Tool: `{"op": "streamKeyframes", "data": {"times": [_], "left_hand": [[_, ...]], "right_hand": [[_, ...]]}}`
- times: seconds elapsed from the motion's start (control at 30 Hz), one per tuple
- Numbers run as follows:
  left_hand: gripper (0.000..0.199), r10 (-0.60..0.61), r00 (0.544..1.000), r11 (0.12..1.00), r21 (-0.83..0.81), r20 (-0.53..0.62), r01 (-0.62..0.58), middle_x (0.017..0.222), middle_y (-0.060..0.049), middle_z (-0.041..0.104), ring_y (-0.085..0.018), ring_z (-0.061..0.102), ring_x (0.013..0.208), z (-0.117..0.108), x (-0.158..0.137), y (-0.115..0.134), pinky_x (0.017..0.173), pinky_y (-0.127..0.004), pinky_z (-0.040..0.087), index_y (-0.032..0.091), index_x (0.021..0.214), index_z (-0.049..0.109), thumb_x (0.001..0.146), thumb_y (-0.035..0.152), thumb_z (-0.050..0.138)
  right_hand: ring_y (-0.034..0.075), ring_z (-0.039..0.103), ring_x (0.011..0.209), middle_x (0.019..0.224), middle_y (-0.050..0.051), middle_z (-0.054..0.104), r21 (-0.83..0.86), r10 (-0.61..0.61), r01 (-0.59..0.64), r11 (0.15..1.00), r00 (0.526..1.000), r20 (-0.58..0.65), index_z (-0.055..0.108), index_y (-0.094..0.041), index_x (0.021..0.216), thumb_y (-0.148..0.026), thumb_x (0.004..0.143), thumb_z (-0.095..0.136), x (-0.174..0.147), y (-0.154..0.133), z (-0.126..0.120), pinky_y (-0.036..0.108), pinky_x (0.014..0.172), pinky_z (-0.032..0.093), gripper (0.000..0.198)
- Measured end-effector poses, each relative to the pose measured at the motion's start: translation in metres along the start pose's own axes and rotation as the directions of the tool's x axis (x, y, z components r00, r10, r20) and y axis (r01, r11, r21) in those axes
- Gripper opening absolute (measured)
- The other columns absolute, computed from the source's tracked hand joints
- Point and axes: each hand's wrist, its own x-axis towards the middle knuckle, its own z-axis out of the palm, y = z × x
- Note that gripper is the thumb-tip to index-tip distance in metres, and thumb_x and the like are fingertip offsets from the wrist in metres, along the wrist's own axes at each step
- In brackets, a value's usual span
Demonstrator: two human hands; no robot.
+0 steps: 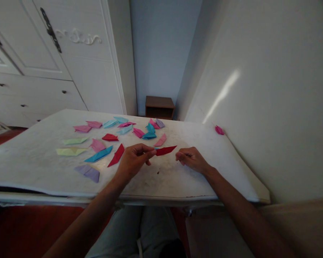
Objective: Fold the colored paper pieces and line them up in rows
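Observation:
My left hand (pixel 136 157) pinches the left end of a red folded paper piece (pixel 166 151), long and pointed, held over the white table. Just past its right tip is my right hand (pixel 191 158), fingers curled in and apart from the paper; whether they hold anything small is hidden. Left of my left hand lies another red folded paper (pixel 116 155), with a blue folded paper (pixel 99 154) beside it. Behind the held piece rests a pink folded paper (pixel 160 140).
Several more folded papers in pink, teal, green, yellow and purple (pixel 88 173) lie across the table (pixel 37 157). A magenta one (pixel 219 130) sits by the right wall. White cabinets (pixel 97 71) stand at the back left, and a brown shelf (pixel 159 102) behind the table.

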Motion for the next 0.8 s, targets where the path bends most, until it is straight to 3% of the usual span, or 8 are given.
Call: {"op": "streamKeyframes", "data": {"times": [0.13, 0.27, 0.37, 0.47, 0.63, 0.8], "left_hand": [[0.03, 0.035, 0.999, 0.999, -0.004, -0.003, -0.035, 0.047, 0.002, 0.059, -0.007, 0.047, 0.041, 0.003, 0.01, 0.018, 0.039, -0.018, 0.03, 0.014, 0.081, 0.074, 0.065, 0.039, 0.079], [0.028, 0.066, 0.995, 0.991, -0.125, 0.078, -0.056, 0.057, 0.002, 0.063, -0.005, 0.046, 0.042, 0.027, 0.029, 0.039, 0.041, -0.018, 0.033, 0.014, 0.076, 0.073, 0.061, 0.037, 0.081], [0.029, 0.034, 0.972, 0.983, -0.183, 0.234, 0.01, 0.052, 0.004, 0.059, -0.004, 0.045, 0.041, 0.059, 0.046, 0.047, 0.039, -0.016, 0.029, 0.014, 0.078, 0.072, 0.059, 0.035, 0.082], [0.024, -0.011, 0.927, 0.988, -0.137, 0.375, 0.067, 0.048, 0.004, 0.056, -0.005, 0.047, 0.04, 0.101, 0.063, 0.048, 0.038, -0.016, 0.025, 0.013, 0.076, 0.07, 0.061, 0.029, 0.081], [0.008, -0.178, 0.879, 0.98, -0.002, 0.442, 0.199, 0.056, 0.001, 0.061, -0.005, 0.052, 0.042, 0.173, 0.081, 0.048, 0.038, -0.017, 0.027, 0.011, 0.072, 0.066, 0.071, 0.015, 0.073], [0.004, -0.234, 0.835, 0.972, 0.091, 0.498, 0.218, 0.066, -0.003, 0.068, -0.007, 0.059, 0.047, 0.225, 0.094, 0.042, 0.039, -0.017, 0.03, 0.01, 0.076, 0.065, 0.079, 0.013, 0.066]], "right_hand": [[0.008, 0.042, 0.046, 0.05, -0.003, 0.048, -0.14, -0.03, 0.028, 0.99, 0.999, -0.011, 0.058, -0.016, 0.061, -0.052, 0.093, 0.047, -0.002, 0.001, 0.003, 0.02, 0.047, 0.03, 0.049], [0.007, 0.035, 0.047, 0.049, -0.005, 0.04, -0.272, -0.054, 0.037, 0.962, 0.997, -0.054, 0.05, -0.016, 0.056, -0.046, 0.094, 0.046, -0.012, -0.003, 0.008, 0.021, 0.049, 0.026, 0.049], [0.008, 0.039, 0.05, 0.053, -0.003, 0.045, -0.234, -0.017, -0.011, 0.972, 0.993, -0.116, 0.053, -0.016, 0.059, -0.043, 0.094, 0.048, -0.026, -0.011, 0.01, 0.022, 0.051, 0.029, 0.045], [0.009, 0.043, 0.053, 0.057, -0.002, 0.051, -0.104, 0.072, -0.087, 0.991, 0.988, -0.139, 0.059, -0.016, 0.065, -0.04, 0.093, 0.051, -0.041, -0.018, 0.009, 0.022, 0.053, 0.032, 0.037], [0.01, 0.047, 0.057, 0.065, -0.001, 0.058, 0.108, 0.176, -0.159, 0.981, 0.971, -0.164, 0.064, -0.015, 0.074, -0.034, 0.09, 0.055, -0.051, -0.018, 0.005, 0.021, 0.054, 0.034, 0.026], [0.008, 0.04, 0.052, 0.057, -0.004, 0.049, 0.122, 0.158, -0.136, 0.983, 0.968, -0.193, 0.063, -0.014, 0.069, -0.03, 0.087, 0.058, -0.049, -0.015, 0.006, 0.021, 0.049, 0.029, 0.025]]}}
